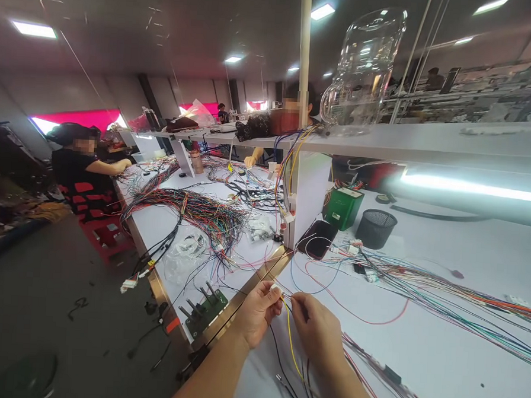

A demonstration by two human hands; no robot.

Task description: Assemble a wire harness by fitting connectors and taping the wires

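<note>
My left hand [257,312] is closed in a pinch on a small white connector [273,288] above the white table [440,339]. My right hand [316,326] is pinched on a yellow wire [290,338] right beside the connector. The yellow wire hangs down between my wrists along with thin black wires [283,375]. The fingertips of both hands nearly touch.
Colourful wire bundles [443,291] spread to the right, more bundles [202,210] to the left. A green fixture with pegs [204,305], a black phone [317,238], a green box [343,207] and a mesh cup [375,227] stand nearby. A glass jug [365,67] sits on the shelf. Other people work at the left and far back.
</note>
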